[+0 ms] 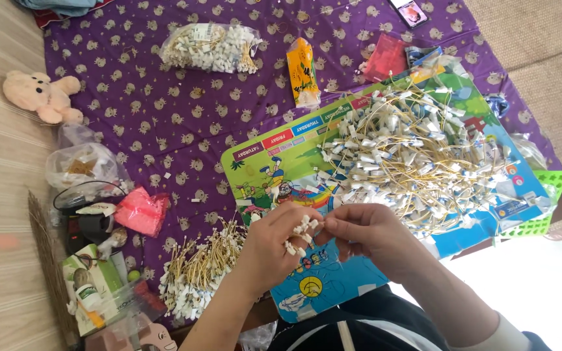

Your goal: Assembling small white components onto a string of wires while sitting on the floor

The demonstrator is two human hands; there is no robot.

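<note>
Head view. Landmark: the colourful printed board (307, 146) lying on the purple patterned cloth (164, 110).

At the board's near edge, the left hand (269, 244) has its fingers curled narrow around a small bunch of white-tipped yellow string tags (299, 235). The right hand (369, 235), touching that bunch, pinches one tag between thumb and forefinger.

A large loose heap of tags (411, 153) covers the board's right half. A sorted bundle (200, 266) lies just off the board's left near corner. A bagged lot (211, 47) sits beyond the board's far side.

Judgement: tips should be kept level in the left grip and strings drawn singly, or tangling is likely.
</note>
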